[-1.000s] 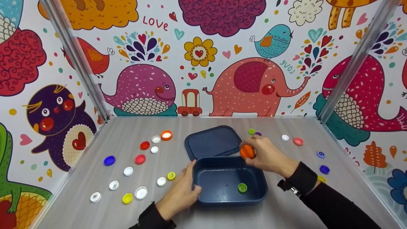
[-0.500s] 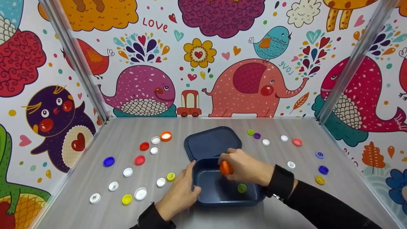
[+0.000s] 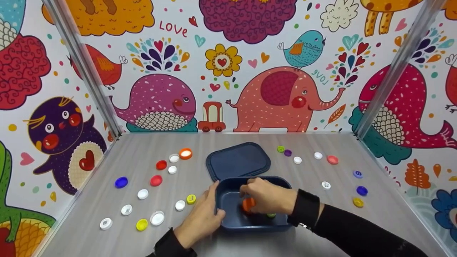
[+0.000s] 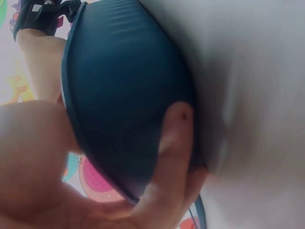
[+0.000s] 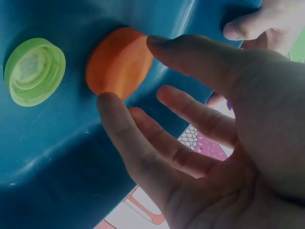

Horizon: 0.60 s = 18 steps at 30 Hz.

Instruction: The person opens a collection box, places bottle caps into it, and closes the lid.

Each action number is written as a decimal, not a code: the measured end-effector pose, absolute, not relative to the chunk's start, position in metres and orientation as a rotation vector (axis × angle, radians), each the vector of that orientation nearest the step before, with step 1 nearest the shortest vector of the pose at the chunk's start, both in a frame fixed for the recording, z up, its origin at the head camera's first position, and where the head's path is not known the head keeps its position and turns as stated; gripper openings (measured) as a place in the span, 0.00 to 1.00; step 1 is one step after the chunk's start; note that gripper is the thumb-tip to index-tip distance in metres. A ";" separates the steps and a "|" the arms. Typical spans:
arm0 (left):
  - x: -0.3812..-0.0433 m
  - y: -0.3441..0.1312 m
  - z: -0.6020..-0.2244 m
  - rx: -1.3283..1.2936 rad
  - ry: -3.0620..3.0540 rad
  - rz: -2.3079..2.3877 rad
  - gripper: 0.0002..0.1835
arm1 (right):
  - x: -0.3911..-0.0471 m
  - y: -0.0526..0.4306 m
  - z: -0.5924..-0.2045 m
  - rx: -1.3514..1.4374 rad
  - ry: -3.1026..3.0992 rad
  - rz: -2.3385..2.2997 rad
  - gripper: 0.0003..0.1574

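Observation:
A dark blue plastic box (image 3: 257, 225) stands without its lid on the table. My left hand (image 3: 201, 210) grips its left wall, the thumb over the rim and the fingers (image 4: 174, 143) along the outside. Inside the box, my right hand (image 3: 269, 196) pinches an orange bottle cap (image 5: 116, 64) by its edges between thumb and index finger, close over the floor. The other fingers of that hand are loosely bent and hold nothing. A green cap (image 5: 35, 71) lies beside the orange one, mostly hidden by the right hand in the head view.
Behind the box lies its dark blue lid (image 3: 238, 160). Several loose caps are scattered to the left, among them a blue cap (image 3: 121, 182) and a yellow cap (image 3: 141, 225). More lie to the right, including a white cap (image 3: 325, 185). Printed walls enclose the table.
My right hand has carried the orange cap from above the box's back right corner leftward and down into the box. My left hand has stayed on the box's left wall.

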State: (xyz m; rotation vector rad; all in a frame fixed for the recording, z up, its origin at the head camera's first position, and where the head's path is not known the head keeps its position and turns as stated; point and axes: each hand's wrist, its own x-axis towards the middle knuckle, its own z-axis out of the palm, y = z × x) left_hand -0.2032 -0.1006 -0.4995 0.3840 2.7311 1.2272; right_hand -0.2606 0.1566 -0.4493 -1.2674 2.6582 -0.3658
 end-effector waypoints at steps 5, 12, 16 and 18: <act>-0.203 -0.101 -0.500 0.383 2.724 1.233 0.51 | -0.259 0.157 -0.450 -1.270 2.667 -0.383 0.24; -0.203 -0.101 -0.500 0.419 2.742 1.220 0.51 | -0.258 0.158 -0.451 -1.241 2.681 -0.441 0.22; -0.203 -0.102 -0.500 0.437 2.747 1.218 0.51 | -0.256 0.161 -0.450 -1.270 2.700 -0.468 0.21; -0.203 -0.102 -0.500 0.438 2.743 1.221 0.51 | -0.256 0.162 -0.448 -1.277 2.703 -0.478 0.21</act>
